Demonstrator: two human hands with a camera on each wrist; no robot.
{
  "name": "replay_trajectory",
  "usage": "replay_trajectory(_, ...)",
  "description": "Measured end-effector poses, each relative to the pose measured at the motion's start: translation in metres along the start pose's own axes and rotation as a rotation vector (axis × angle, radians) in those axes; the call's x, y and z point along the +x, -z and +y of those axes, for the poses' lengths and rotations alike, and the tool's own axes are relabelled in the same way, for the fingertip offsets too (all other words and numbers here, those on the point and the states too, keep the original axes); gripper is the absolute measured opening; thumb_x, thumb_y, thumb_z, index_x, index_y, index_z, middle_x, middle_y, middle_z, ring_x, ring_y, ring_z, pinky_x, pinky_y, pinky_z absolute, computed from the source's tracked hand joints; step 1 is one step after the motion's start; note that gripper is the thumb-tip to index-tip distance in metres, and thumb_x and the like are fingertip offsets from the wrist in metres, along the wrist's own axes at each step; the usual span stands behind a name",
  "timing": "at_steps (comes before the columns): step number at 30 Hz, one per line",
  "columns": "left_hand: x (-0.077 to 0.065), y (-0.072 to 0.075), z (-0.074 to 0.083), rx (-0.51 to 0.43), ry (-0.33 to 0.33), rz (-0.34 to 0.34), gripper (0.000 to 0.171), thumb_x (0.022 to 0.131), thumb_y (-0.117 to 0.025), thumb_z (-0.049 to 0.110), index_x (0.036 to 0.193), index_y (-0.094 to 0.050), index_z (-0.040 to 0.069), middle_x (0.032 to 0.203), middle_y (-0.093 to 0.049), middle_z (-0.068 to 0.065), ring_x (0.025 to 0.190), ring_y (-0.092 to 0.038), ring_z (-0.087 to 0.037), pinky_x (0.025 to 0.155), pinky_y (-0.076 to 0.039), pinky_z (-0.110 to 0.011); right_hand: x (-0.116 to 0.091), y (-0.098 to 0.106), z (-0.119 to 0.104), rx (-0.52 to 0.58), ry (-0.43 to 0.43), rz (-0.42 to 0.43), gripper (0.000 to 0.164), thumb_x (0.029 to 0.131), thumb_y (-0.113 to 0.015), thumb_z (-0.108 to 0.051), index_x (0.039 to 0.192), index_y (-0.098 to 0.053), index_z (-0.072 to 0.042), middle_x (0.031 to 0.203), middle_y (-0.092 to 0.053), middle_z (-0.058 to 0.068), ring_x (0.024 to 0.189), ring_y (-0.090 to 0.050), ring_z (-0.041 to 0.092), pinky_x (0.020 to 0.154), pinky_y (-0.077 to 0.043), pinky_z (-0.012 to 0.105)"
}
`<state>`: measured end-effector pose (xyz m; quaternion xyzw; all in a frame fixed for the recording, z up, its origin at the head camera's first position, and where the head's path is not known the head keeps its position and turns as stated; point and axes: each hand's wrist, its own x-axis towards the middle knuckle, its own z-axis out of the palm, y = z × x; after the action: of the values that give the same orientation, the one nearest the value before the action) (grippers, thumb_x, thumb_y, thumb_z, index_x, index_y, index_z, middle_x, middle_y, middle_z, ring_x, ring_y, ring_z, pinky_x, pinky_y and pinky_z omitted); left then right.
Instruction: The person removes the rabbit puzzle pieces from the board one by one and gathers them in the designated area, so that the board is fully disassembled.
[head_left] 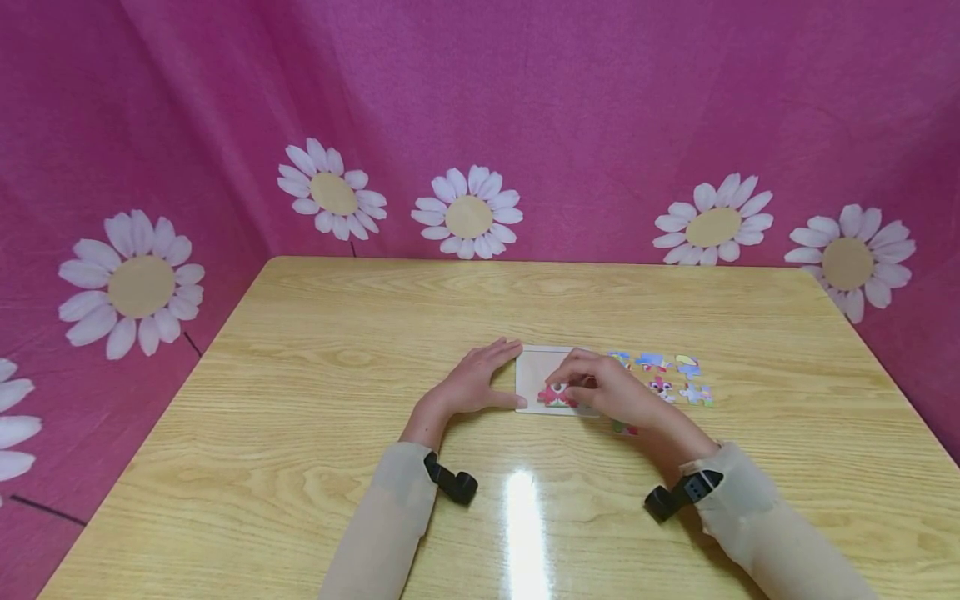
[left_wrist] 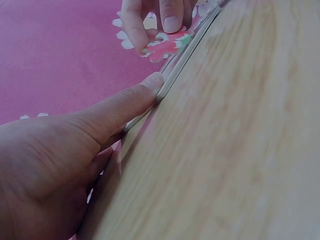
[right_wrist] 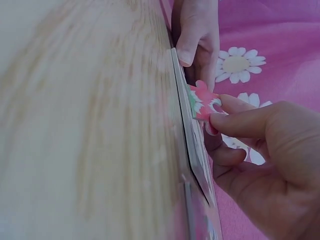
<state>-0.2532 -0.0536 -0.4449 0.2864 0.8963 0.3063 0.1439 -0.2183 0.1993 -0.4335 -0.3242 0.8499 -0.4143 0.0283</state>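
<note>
A shallow puzzle tray (head_left: 531,379) with a raised border lies on the wooden table. My left hand (head_left: 474,380) rests at its left side, thumb on the near left corner and the other fingers stretched along the far left corner. Over the tray, my right hand (head_left: 609,385) pinches a red, white and green puzzle piece (head_left: 557,396) between thumb and fingers. In the right wrist view the puzzle piece (right_wrist: 201,102) is tilted, its green edge close to the tray's near border. The right hand hides part of the tray.
Several loose puzzle pieces (head_left: 688,365) lie on the table right of the tray, some partly behind the right hand. One piece (head_left: 624,428) sits near the tray's near right corner. A pink cloth with daisies (head_left: 468,217) hangs behind the wooden table (head_left: 300,400).
</note>
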Motion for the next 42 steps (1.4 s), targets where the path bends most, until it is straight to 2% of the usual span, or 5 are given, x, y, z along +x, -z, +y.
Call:
replay_trajectory(5,0.001,-0.001,0.0,0.001,-0.002,0.003,0.085,0.084,-0.076,0.04,0.154,-0.033,0.015,0.163,-0.028,0.0,0.154,-0.014,-0.021,0.127,-0.013,-0.044,-0.004,0.003,0.001,0.004,-0.05,0.002,0.023,0.09,-0.064,0.004,0.106,-0.073,-0.01,0.101,-0.067,0.005,0.084,-0.06,0.004,0.074,-0.053,0.018)
replay_trajectory(13,0.0,0.0,0.001,-0.014,0.013,-0.007,0.086,0.084,-0.076,0.04,0.154,-0.032,0.016,0.164,-0.026,0.0,0.155,-0.013,-0.021,0.127,-0.012,-0.045,-0.02,0.01,0.005,0.004,-0.051,0.027,0.023,0.09,-0.064,0.003,0.107,-0.073,-0.009,0.094,-0.064,0.005,0.074,-0.051,0.004,0.065,-0.048,0.018)
replay_trajectory(22,0.0,-0.001,0.0,-0.013,0.002,0.002,0.086,0.084,-0.076,0.039,0.154,-0.032,0.015,0.163,-0.026,0.0,0.155,-0.014,-0.021,0.127,-0.011,-0.044,-0.042,0.021,0.011,0.009,-0.11,0.05,0.022,0.092,-0.065,-0.004,0.109,-0.073,-0.014,0.099,-0.064,0.003,0.083,-0.055,0.005,0.077,-0.053,0.016)
replay_trajectory(31,0.0,-0.001,0.0,-0.009,0.001,0.003,0.086,0.084,-0.076,0.039,0.154,-0.033,0.015,0.163,-0.027,0.0,0.155,-0.014,-0.02,0.127,-0.011,-0.044,-0.059,0.032,0.015,-0.019,-0.068,0.087,0.023,0.09,-0.063,0.005,0.107,-0.072,-0.009,0.099,-0.063,0.004,0.082,-0.055,0.003,0.074,-0.053,0.015)
replay_trajectory(42,-0.001,0.0,0.002,-0.009,0.002,0.001,0.085,0.084,-0.076,0.038,0.154,-0.033,0.015,0.163,-0.028,-0.001,0.155,-0.014,-0.021,0.127,-0.012,-0.044,-0.08,0.044,0.019,-0.061,-0.122,0.119,0.021,0.089,-0.066,0.001,0.104,-0.073,-0.012,0.104,-0.066,0.005,0.094,-0.055,-0.005,0.079,-0.052,0.01)
